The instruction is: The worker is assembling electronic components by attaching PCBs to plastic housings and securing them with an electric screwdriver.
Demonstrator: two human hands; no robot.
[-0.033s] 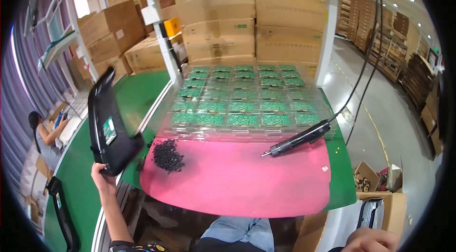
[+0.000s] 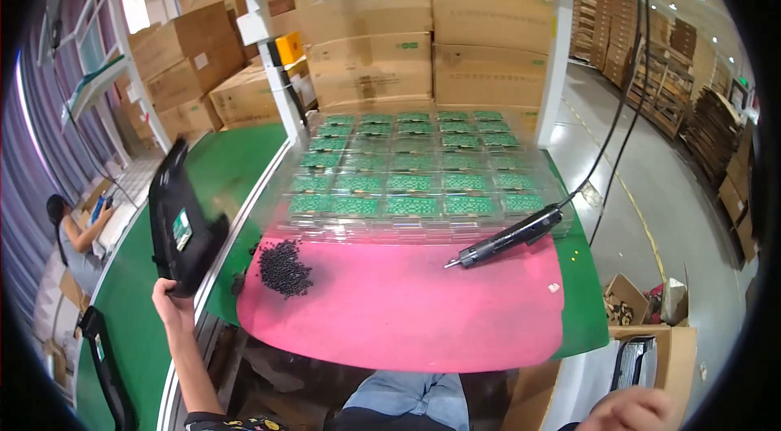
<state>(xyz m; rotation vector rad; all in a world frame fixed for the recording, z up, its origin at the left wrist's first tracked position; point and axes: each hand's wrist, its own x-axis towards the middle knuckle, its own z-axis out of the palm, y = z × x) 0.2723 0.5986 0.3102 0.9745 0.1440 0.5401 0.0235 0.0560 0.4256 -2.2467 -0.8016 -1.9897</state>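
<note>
Left of the pink mat, the left hand grips a black panel; off the mat's near-right corner, the right hand is half-curled, contents unclear.

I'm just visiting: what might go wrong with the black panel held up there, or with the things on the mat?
The black panel might slip or swing, as the left hand grips it only near its lower end.

The small black pieces lie in a loose pile on the pink mat; a knock could scatter them.

Something could snag the cable and drag the black driver tool.
</note>
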